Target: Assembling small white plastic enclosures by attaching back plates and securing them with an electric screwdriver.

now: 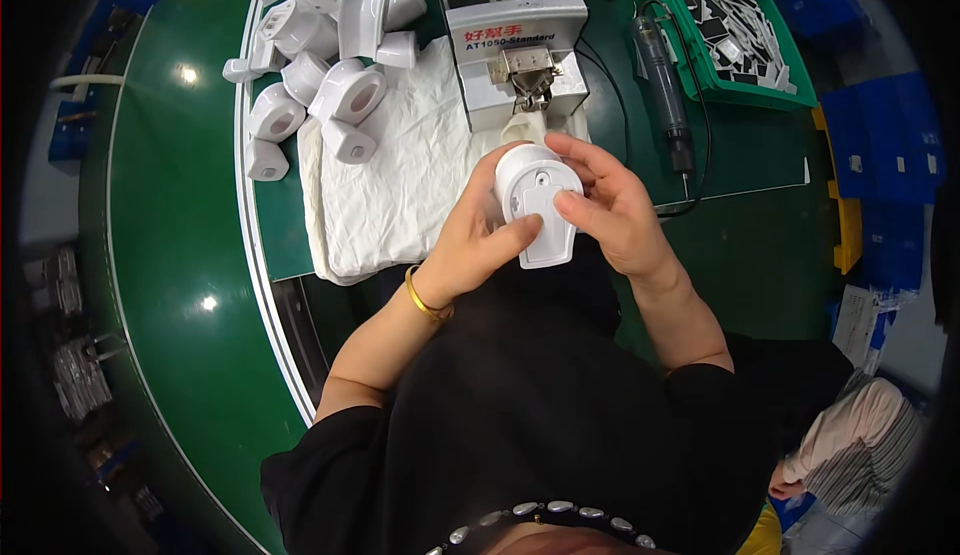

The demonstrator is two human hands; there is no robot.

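Between my two hands is a white plastic housing with a round top and a narrower flat lower end. My left hand grips its left side, the thumb lying on the flat face. On the opposite side my right hand holds it, thumb pressed near the face's upper right edge. A small screw hole shows near the top of that face. Just beyond the housing stands a grey-white screw feeder machine with a metal outlet at its front. A white cloth covers the table to the left of my hands.
Several similar white housings are heaped at the far left. An electric screwdriver with a black cable lies right of the machine. Beyond it, a green bin holds small white and black parts. Another person's hand and striped sleeve show at lower right.
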